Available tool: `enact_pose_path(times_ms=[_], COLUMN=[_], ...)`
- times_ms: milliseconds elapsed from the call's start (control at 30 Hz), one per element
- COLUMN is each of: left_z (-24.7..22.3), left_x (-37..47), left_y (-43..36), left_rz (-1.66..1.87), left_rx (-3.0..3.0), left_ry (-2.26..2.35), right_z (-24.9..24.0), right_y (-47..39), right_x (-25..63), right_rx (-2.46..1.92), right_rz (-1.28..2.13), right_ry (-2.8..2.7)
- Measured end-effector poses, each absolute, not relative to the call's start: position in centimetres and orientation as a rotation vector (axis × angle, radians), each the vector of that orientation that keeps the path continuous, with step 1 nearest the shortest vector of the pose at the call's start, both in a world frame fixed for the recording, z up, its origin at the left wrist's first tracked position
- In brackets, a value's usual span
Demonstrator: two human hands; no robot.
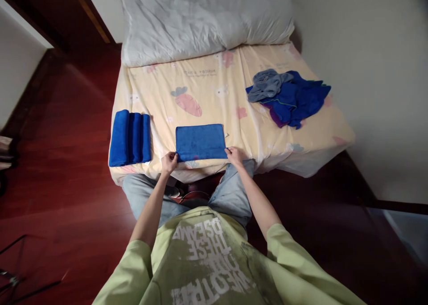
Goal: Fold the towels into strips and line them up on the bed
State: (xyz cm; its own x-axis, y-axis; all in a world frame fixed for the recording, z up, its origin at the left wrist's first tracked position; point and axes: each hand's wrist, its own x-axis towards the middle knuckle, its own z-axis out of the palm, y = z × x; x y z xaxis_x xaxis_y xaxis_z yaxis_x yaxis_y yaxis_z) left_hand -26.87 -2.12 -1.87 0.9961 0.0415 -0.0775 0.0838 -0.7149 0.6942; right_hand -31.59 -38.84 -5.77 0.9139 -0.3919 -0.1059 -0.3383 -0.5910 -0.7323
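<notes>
A blue towel point(200, 141) lies flat as a rectangle on the bed's near side, right in front of me. My left hand point(169, 162) pinches its near left corner between thumb and fingers. At the near right corner, my right hand point(234, 156) is closed on the same towel. To the left rests a row of folded blue towels point(135, 138), side by side at the bed's edge. On the right is a crumpled pile of blue cloths point(290, 97), with a grey cloth point(268, 84) on top and a bit of purple showing below.
The bed has a pale yellow sheet point(154, 91) printed with carrots and rabbits, under a clear cover. A large white bundle of bedding point(200, 22) fills its far end. A wall stands at right, and a black metal stand point(15, 280) is on the floor at lower left.
</notes>
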Motion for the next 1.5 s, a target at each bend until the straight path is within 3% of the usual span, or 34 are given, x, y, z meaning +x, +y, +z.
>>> enact_pose_path(times_ms=[733,967,1233,1500], left_z=[-2.9,-3.1,-2.6,-2.3], left_x=[-27.6,-28.0,-28.0,-28.5], left_y=[-3.0,-3.7,-3.0,-1.9], left_rz=[0.056,0.254,0.088,-0.004], left_rx=[2.374,2.478,2.509,2.534], left_ry=[-0.065,-0.060,-0.671,-0.830], right_z=[-4.4,-4.0,-3.8,-3.6], right_y=[-37.5,-37.0,-37.7,-38.5], right_x=[-32.3,-33.5,-33.9,-36.1], right_rx=[-2.321,-2.417,-2.485,-2.562], right_rz=[-0.129,-0.349,-0.215,-0.216], right_ry=[0.570,0.419,-0.178,-0.314])
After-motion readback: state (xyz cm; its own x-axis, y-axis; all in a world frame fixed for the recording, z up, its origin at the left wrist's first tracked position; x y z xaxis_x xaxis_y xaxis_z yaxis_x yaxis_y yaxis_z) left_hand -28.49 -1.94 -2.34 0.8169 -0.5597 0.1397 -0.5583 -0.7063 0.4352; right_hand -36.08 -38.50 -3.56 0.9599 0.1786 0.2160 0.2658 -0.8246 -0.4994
